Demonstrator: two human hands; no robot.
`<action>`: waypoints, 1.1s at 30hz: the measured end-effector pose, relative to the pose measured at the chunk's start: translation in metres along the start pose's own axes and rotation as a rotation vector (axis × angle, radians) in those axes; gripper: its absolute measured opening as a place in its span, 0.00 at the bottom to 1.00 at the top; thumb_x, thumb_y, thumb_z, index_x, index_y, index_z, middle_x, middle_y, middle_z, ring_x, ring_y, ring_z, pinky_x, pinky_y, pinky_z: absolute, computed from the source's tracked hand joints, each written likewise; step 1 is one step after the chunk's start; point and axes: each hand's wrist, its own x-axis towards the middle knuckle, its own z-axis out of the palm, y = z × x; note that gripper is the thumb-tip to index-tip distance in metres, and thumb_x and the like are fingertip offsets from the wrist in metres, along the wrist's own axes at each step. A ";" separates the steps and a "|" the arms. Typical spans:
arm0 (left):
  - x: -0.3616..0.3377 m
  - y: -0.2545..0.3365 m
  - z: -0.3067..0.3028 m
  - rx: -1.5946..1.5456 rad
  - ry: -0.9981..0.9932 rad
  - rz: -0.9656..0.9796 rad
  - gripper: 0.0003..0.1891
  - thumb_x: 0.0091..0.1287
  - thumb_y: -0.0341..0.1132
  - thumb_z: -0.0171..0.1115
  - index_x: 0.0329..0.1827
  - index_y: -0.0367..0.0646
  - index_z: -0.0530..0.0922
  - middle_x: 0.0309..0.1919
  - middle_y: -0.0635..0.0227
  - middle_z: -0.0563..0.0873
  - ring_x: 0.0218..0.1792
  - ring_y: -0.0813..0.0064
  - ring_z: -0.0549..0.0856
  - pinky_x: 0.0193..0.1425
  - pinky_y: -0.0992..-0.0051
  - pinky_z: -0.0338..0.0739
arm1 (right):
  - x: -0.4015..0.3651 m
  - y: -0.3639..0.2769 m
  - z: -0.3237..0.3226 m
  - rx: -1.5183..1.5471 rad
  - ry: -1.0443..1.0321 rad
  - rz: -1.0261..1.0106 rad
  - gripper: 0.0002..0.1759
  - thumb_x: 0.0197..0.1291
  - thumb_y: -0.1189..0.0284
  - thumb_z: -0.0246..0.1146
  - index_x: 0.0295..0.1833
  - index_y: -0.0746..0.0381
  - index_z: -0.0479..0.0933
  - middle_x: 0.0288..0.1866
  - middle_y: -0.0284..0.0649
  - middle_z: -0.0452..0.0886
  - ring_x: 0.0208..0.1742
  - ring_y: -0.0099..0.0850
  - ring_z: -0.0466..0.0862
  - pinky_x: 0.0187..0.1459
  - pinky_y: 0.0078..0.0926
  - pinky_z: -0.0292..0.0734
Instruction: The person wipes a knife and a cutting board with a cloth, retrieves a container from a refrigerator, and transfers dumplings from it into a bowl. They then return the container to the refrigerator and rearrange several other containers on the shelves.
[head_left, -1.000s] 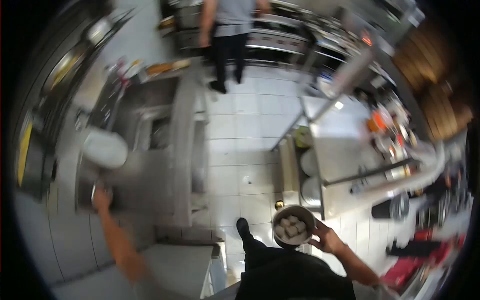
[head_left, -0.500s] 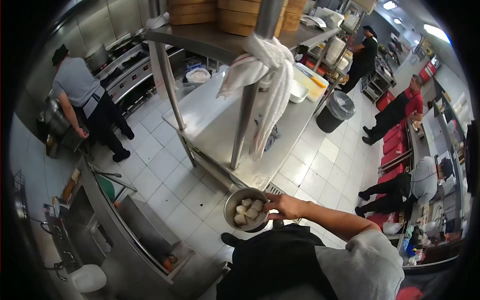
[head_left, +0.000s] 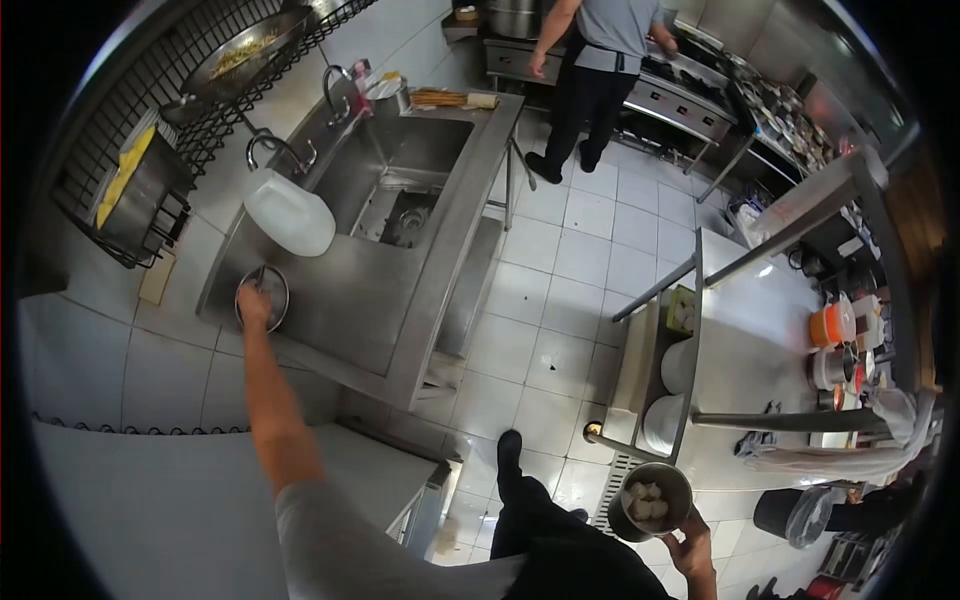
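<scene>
My left hand (head_left: 256,304) reaches to the near end of the sink counter, its fingers closed at a round metal-rimmed lid (head_left: 279,298). The lid's grip is mostly hidden under my fingers. At the lower right, my right hand (head_left: 690,548) holds a round metal pot (head_left: 670,487) by its side, near waist height. Several pale dumplings (head_left: 648,502) lie in the bottom of the pot. Beyond my left hand, a white oblong tub (head_left: 290,212) leans by the faucet.
A steel sink (head_left: 425,150) is set in the counter ahead. To the right stands a steel table (head_left: 745,330) with posts and a lower shelf. A person (head_left: 600,60) stands by the stove (head_left: 670,100). A wire rack (head_left: 205,125) with pans hangs at left.
My view has swung left from the steel table toward the sink counter. My left hand has come into sight at the lid. My right hand still holds the pot of dumplings.
</scene>
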 end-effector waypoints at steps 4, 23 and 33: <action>-0.019 -0.016 -0.009 0.257 0.008 0.138 0.20 0.58 0.33 0.72 0.51 0.30 0.82 0.47 0.42 0.86 0.52 0.44 0.85 0.58 0.58 0.78 | 0.018 -0.010 0.010 0.032 -0.024 0.017 0.21 0.52 0.73 0.75 0.52 0.64 0.81 0.63 0.57 0.78 0.63 0.52 0.80 0.59 0.40 0.78; -0.228 0.123 0.011 -0.684 -0.593 0.088 0.29 0.72 0.48 0.63 0.66 0.33 0.74 0.56 0.55 0.82 0.53 0.65 0.81 0.60 0.63 0.76 | -0.047 0.051 -0.025 -0.056 0.020 0.054 0.18 0.59 0.64 0.70 0.51 0.59 0.79 0.63 0.60 0.74 0.39 0.53 0.85 0.44 0.46 0.82; -0.727 0.447 0.058 -0.350 -1.162 1.952 0.05 0.64 0.30 0.62 0.40 0.40 0.78 0.37 0.59 0.82 0.45 0.55 0.81 0.56 0.57 0.70 | -0.218 0.146 -0.192 -0.376 0.159 0.340 0.25 0.58 0.51 0.69 0.51 0.59 0.81 0.45 0.52 0.81 0.39 0.52 0.84 0.44 0.46 0.80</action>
